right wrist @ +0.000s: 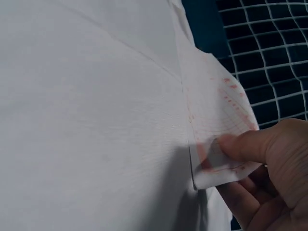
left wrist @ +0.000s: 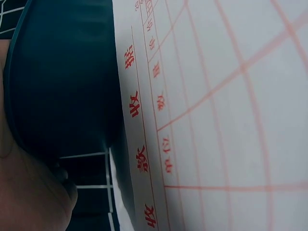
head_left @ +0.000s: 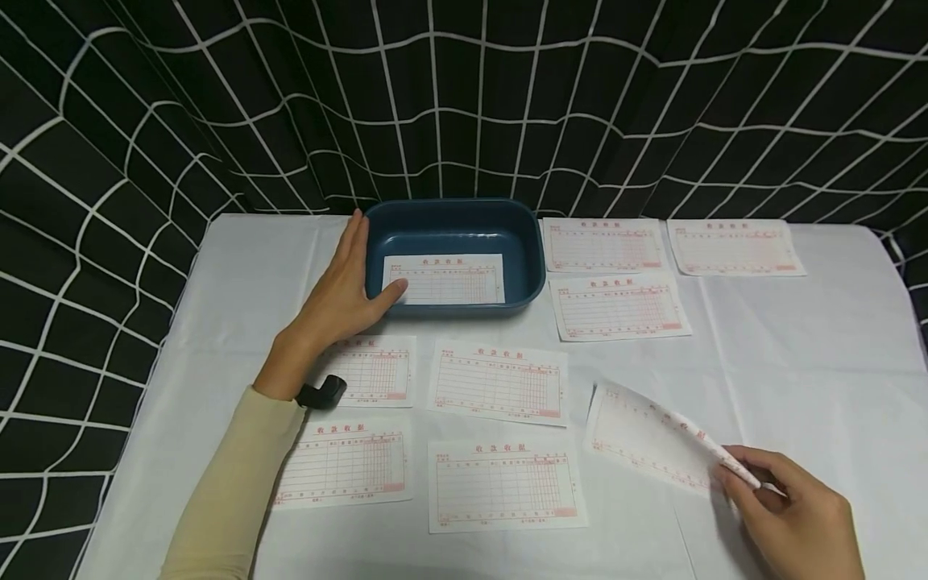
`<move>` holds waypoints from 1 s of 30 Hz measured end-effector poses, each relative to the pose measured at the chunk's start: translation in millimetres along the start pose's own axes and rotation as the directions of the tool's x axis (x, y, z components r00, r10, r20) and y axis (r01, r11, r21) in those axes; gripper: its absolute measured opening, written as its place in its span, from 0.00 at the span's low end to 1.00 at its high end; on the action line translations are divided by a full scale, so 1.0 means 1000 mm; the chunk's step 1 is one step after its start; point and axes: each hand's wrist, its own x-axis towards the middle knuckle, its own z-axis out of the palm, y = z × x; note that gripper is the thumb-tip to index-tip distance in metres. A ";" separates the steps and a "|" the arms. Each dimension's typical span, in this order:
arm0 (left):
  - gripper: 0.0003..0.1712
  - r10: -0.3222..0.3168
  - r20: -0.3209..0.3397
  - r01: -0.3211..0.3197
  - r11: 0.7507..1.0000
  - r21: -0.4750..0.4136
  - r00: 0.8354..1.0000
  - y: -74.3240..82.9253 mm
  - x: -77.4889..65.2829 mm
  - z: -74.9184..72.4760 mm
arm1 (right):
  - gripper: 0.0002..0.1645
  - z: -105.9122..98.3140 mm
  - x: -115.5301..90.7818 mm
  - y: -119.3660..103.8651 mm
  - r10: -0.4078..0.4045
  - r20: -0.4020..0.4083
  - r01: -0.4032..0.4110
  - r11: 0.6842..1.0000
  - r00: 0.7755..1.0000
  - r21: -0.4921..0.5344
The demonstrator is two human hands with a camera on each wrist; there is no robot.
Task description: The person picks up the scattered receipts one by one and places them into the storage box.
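My left hand [head_left: 341, 282] holds the left end of a dark blue plastic tray [head_left: 455, 208], its fingers along the outer wall and the thumb over the front rim. Inside the tray lies a white receipt slip [head_left: 444, 280] with red printing, seen close up in the left wrist view. At the lower right, my right hand [head_left: 793, 503] pinches one end of another receipt slip [head_left: 652, 435] between thumb and fingers. That end is raised and bent over, while the far end slopes down toward the cloth. In the right wrist view the thumb [right wrist: 245, 145] presses on its printed face.
Several more receipt slips [head_left: 507, 487] lie in front of the tray, one partly under my left wrist. Three others [head_left: 619, 306] are spread to its right. White cloth [head_left: 812, 338] covers the table. Black fabric with a white grid [head_left: 478, 97] hangs behind and at the sides.
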 end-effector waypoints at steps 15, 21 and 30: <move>0.62 -0.002 0.000 0.002 1.000 -0.007 1.000 -0.001 0.000 0.000 | 0.12 -0.005 0.036 -0.014 0.232 0.176 -0.237 0.972 0.957 0.002; 0.62 0.005 -0.001 -0.005 1.000 -0.014 1.000 -0.001 0.000 -0.001 | 0.13 -0.008 0.048 -0.016 0.220 0.203 -0.243 0.965 0.954 0.099; 0.62 0.002 -0.002 -0.002 1.000 -0.012 1.000 -0.001 0.000 0.000 | 0.07 -0.013 0.071 -0.022 0.287 0.187 -0.320 0.931 0.939 0.178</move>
